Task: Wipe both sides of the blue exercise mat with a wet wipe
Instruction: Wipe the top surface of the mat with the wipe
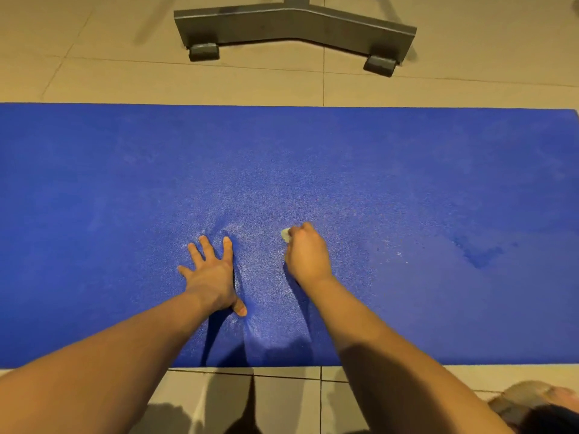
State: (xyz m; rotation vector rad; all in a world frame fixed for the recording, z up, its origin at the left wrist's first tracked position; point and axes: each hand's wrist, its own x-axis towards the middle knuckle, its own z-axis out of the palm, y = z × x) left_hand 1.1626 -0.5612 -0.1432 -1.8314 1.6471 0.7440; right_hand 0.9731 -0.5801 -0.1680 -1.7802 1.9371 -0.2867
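The blue exercise mat (407, 170) lies flat on the tiled floor and spans the view from left to right. My left hand (213, 274) presses down on it with the fingers spread, and the mat wrinkles beside the index finger. To its right, my right hand (307, 255) grips a small bunched wet wipe (285, 234) against the mat; only a pale corner of the wipe shows past the fingers.
A grey metal stand base (294, 23) with two feet sits on the beige tiles beyond the mat's far edge. A darker damp patch (479, 255) marks the mat at right. A knee (532, 399) shows at the bottom right.
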